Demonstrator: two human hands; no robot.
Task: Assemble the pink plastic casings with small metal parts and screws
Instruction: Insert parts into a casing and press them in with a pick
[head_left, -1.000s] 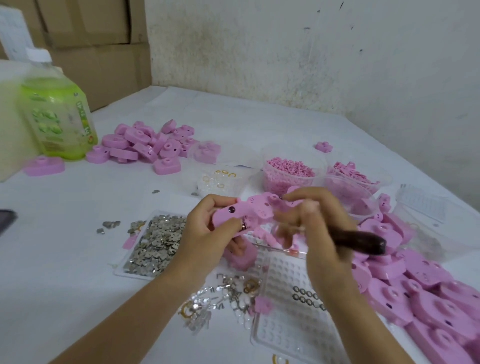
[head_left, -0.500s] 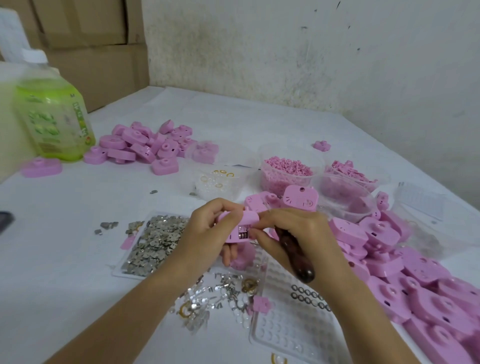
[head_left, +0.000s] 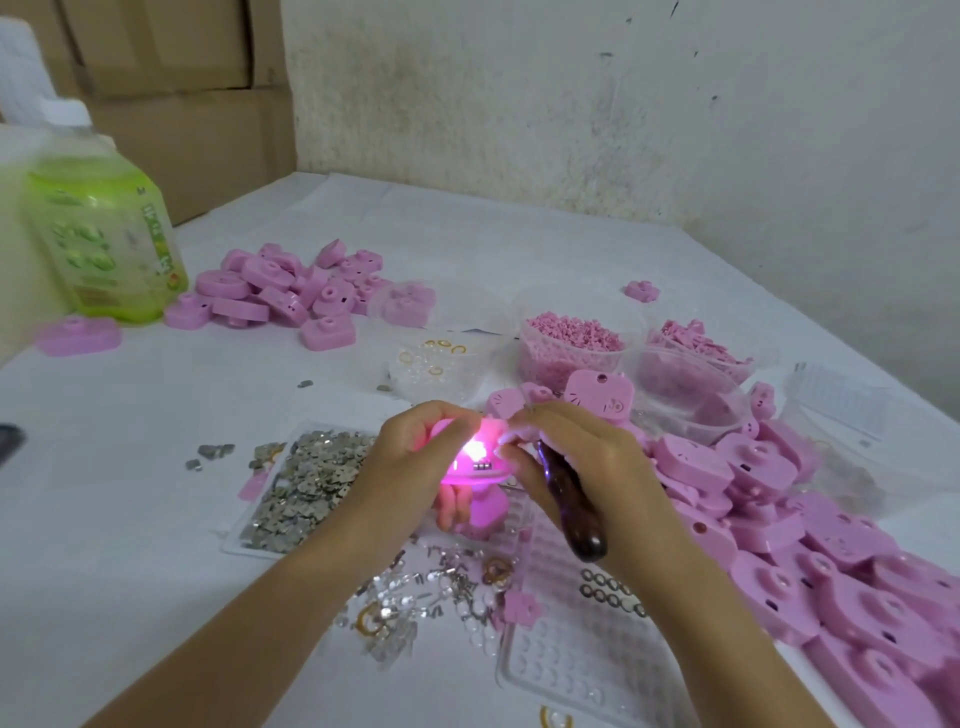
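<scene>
My left hand (head_left: 410, 462) grips a pink plastic casing (head_left: 470, 467) above the table, edge towards me, and a bright light glows inside it. My right hand (head_left: 582, 467) pinches the casing's right side with its fingertips while a dark wooden-handled screwdriver (head_left: 571, 514) lies tucked in the palm, handle pointing down towards me. A tray of small silver metal parts (head_left: 306, 483) lies just left of my left hand. Loose springs and metal bits (head_left: 426, 603) are scattered below the hands.
A big heap of pink casings (head_left: 810, 545) fills the right side, a smaller pile (head_left: 291, 291) sits far left. Clear tubs of pink parts (head_left: 571, 343) and rings (head_left: 441, 358) stand behind the hands. A green bottle (head_left: 98, 239) is at the left, a white dimpled tray (head_left: 587, 639) near me.
The screwdriver swung from pointing right to handle-down in my right palm. Both hands closed together on the casing, and a light now glows inside it.
</scene>
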